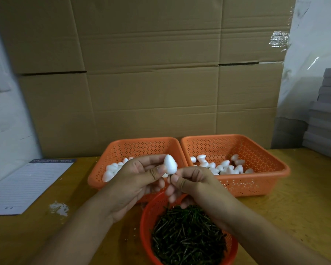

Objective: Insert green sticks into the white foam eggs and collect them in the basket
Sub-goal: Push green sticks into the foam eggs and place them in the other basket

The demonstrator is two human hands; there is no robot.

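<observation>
Above the round stick basket (147,215), the left hand (134,180) grips a foam egg (170,163) while the right hand (191,180) pinches a green stick (170,176) at its base, mid-insertion; next, probably, a straight push home.

There is one view only, from a camera on the person's head, looking forward and down over the table (294,207) toward the cardboard wall (151,73) straight ahead. It sits close above the hands (134,180), which meet near the middle of the picture, with the round basket (147,213) right under the lens at the bottom edge. The wide lens bends the far edges, and the two square baskets (256,180) lie just beyond the hands.
</observation>
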